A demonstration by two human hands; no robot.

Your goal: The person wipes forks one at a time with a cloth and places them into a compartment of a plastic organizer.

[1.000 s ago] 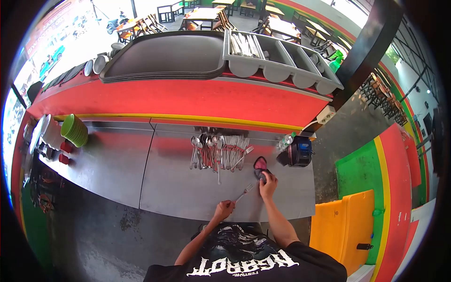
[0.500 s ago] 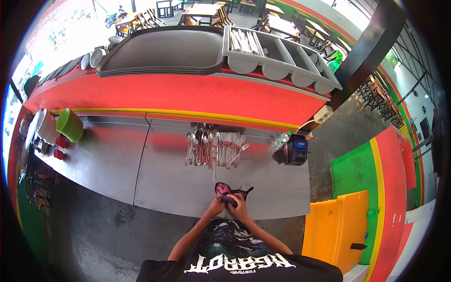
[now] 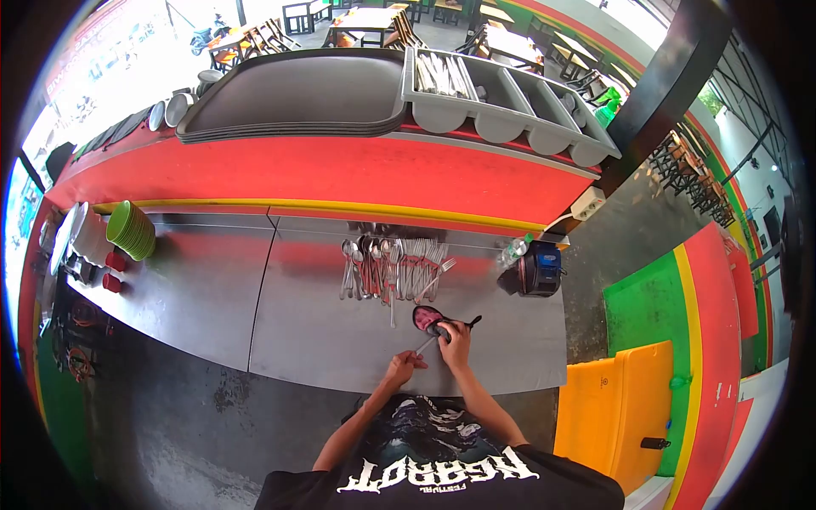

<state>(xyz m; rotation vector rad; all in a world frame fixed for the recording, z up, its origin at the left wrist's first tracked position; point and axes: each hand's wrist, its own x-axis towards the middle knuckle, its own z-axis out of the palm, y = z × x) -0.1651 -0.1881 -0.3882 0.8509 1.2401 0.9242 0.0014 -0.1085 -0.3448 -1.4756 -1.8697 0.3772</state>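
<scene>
Near the front edge of the steel counter, my left hand is closed on the thin silver handle of a piece of cutlery. Its other end is hidden in a black-and-pink cloth, which my right hand grips around it. A dark corner of the cloth sticks out to the right of my fingers. Just beyond my hands lie several spoons and forks in a row, handles toward me. One fork rests aslant on the right side.
A dark bag and a plastic bottle stand at the counter's right end. Green bowls are stacked at the left. On the red ledge sit brown trays and a grey cutlery bin. An orange container stands right.
My hands have moved apart, the right going forward and rightward with the cloth. The cutlery handle now shows between them. The row of spoons and forks looks unchanged.
</scene>
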